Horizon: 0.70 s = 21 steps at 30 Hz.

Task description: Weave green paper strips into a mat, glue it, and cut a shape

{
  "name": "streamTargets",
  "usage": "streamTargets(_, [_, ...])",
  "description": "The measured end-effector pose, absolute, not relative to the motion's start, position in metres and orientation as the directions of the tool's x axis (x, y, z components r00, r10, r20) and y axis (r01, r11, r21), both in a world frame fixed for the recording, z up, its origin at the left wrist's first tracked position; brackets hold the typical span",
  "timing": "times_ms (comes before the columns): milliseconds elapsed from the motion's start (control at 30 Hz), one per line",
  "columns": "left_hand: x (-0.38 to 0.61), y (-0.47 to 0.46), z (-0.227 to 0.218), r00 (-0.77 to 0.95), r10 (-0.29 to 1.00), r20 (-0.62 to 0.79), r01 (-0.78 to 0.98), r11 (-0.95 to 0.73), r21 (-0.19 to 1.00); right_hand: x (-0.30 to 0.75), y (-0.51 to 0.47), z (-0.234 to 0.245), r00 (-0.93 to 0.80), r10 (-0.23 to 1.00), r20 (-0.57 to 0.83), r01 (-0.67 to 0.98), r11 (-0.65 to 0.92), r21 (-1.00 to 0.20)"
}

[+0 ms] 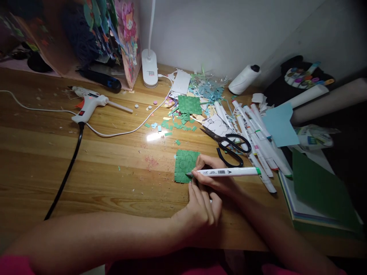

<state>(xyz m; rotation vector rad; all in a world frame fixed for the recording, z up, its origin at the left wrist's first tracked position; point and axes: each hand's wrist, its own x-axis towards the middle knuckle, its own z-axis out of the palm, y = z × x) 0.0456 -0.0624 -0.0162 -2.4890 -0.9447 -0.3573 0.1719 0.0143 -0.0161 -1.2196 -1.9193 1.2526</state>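
A white marker (229,172) with a green end is gripped in my right hand (212,176), its grey tip touching a green square of small paper pieces (180,166). Faint curved outlines show on that square, and my right fingers cover part of its right side. Just below, my left hand (202,204) is closed, fingers curled, with fingertips by the square's lower edge. A small white bit shows between its fingers, too hidden to name. Black-handled scissors (226,143) lie just beyond my right hand.
Another green square (189,105) lies among paper scraps (206,91) at the back. Several markers (255,133) lie to the right, near stacked coloured paper (318,191). A glue gun (88,107) with cords and a lamp base (149,68) stand at left and back.
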Motion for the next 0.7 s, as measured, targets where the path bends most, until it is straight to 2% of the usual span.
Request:
streamTargets(200, [0.0444, -0.0623, -0.0143, 0.749, 0.556, 0.362, 0.660, -0.673, -0.333, 0.1747, 0.0155, -0.0153, -0.481, 0.876, -0.027, 0.377, 0.179, -0.909])
streamTargets(367, [0.0445, -0.0634, -0.0168, 0.744, 0.555, 0.373, 0.664, -0.681, -0.310, 0.1733, 0.0138, -0.0176, -0.372, 0.928, -0.034, 0.301, 0.085, -0.950])
streamTargets(700, [0.0441, -0.0653, -0.0179, 0.740, 0.586, 0.331, 0.671, -0.683, -0.290, 0.1665, 0.0108, -0.0166, -0.356, 0.934, -0.037, 0.437, 0.131, -0.890])
